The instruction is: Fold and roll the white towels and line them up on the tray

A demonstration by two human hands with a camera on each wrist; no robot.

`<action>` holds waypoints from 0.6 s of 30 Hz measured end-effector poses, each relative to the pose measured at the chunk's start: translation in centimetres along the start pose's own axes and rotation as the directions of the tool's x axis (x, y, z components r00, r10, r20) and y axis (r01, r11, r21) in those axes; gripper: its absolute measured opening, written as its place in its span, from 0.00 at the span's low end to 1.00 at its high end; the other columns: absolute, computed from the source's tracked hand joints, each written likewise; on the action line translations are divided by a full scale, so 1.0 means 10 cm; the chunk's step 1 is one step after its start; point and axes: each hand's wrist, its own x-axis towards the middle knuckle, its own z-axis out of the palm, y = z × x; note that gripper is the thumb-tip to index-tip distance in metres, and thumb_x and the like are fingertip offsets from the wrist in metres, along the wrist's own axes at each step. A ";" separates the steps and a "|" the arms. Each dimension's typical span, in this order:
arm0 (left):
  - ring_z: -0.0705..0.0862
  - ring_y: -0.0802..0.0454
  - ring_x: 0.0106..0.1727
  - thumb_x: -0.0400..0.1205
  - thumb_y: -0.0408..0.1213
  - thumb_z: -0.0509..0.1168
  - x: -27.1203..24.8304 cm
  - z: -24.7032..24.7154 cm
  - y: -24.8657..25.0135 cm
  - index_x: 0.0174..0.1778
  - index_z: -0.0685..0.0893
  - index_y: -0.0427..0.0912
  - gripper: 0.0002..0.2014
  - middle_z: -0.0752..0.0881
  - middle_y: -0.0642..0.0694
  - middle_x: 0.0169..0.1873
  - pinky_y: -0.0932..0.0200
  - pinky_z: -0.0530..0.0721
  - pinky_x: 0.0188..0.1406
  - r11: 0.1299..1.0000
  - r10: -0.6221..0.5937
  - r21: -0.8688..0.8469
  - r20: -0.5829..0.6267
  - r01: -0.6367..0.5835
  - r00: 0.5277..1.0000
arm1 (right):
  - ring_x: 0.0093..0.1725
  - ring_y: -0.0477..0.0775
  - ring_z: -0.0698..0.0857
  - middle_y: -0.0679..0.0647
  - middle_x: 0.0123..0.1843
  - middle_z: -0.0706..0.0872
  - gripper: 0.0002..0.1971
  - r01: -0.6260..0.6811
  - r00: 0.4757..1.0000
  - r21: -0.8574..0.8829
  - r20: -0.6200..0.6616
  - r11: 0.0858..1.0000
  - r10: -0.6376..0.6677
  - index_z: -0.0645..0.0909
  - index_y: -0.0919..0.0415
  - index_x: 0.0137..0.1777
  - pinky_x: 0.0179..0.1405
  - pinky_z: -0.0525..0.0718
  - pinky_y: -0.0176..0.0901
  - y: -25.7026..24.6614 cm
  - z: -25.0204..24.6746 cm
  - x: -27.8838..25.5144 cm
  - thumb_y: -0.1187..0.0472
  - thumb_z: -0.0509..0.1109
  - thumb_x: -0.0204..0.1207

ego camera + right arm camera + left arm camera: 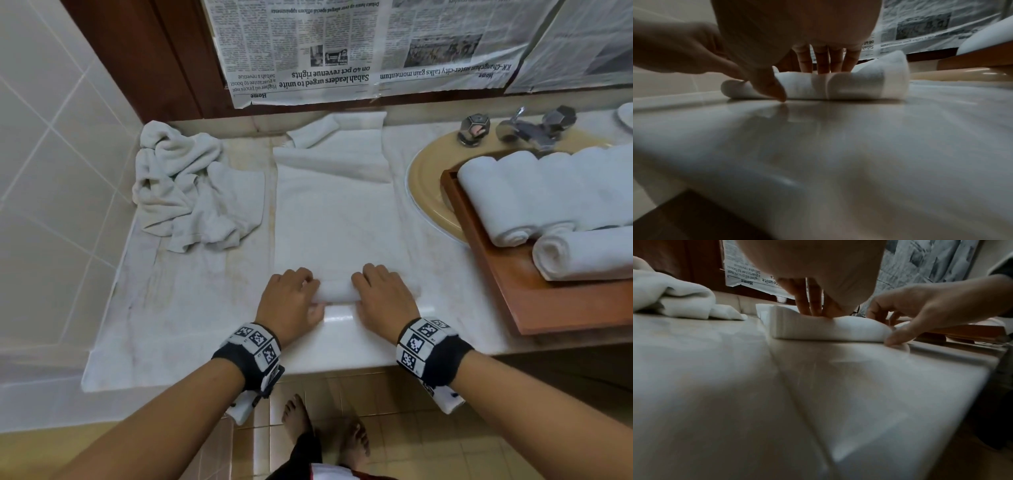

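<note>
Rolling the folded white towel [337,219] from its near end: my left hand [291,301] and right hand [383,296] lie side by side on the short roll [339,291], close to the front edge of the worktop [191,325]. Each grip is partly closed over the roll, fingers [804,305] curved across its top, thumbs low at its near side; the right thumb tip touches the worktop. The unrolled length of the towel runs flat toward the back edge, where its far end is turned over. A crumpled towel [191,192] lies at the back left corner. At the right edge, a wooden tray [486,253] over the sink [424,178] carries rolled towels [534,192] lined up side by side, touching.
</note>
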 end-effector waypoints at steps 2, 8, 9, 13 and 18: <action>0.84 0.43 0.38 0.64 0.44 0.78 0.03 0.01 0.03 0.50 0.88 0.38 0.21 0.85 0.42 0.47 0.52 0.81 0.32 0.999 0.035 0.000 0.041 -0.035 0.999 | 0.33 0.58 0.78 0.56 0.36 0.79 0.19 0.034 0.999 -0.004 -0.027 0.999 -0.034 0.79 0.61 0.40 0.30 0.74 0.46 0.03 0.01 0.04 0.73 0.78 0.48; 0.85 0.41 0.45 0.81 0.44 0.63 0.16 -0.15 0.05 0.60 0.86 0.42 0.16 0.87 0.43 0.46 0.52 0.80 0.42 0.992 0.045 -0.124 0.169 -0.024 0.984 | 0.55 0.58 0.81 0.55 0.54 0.83 0.11 -0.050 0.961 0.204 0.276 0.978 -0.008 0.80 0.59 0.57 0.53 0.77 0.46 0.23 -0.20 0.17 0.65 0.68 0.76; 0.85 0.44 0.50 0.83 0.44 0.63 0.17 -0.19 0.03 0.65 0.85 0.45 0.16 0.88 0.44 0.50 0.54 0.79 0.48 0.986 0.025 -0.168 0.237 0.016 0.971 | 0.56 0.57 0.81 0.54 0.55 0.83 0.09 -0.145 0.935 0.292 0.353 0.945 0.034 0.80 0.56 0.56 0.54 0.77 0.45 0.28 -0.24 0.19 0.63 0.68 0.77; 0.82 0.50 0.62 0.83 0.40 0.66 0.33 -0.19 0.03 0.66 0.86 0.47 0.15 0.87 0.46 0.60 0.65 0.73 0.59 0.906 -0.143 -0.326 0.363 0.269 0.921 | 0.51 0.60 0.78 0.55 0.51 0.78 0.08 -0.156 0.984 0.228 0.124 0.961 0.130 0.79 0.57 0.49 0.44 0.74 0.48 0.19 -0.17 0.18 0.64 0.72 0.72; 0.74 0.49 0.61 0.80 0.38 0.69 0.46 -0.07 0.10 0.57 0.88 0.44 0.11 0.72 0.46 0.59 0.59 0.76 0.60 0.906 -0.298 -0.227 0.256 0.357 0.920 | 0.41 0.58 0.79 0.54 0.43 0.80 0.17 0.051 0.999 -0.016 0.019 0.999 -0.051 0.80 0.58 0.45 0.37 0.76 0.50 -0.13 -0.01 0.01 0.53 0.78 0.58</action>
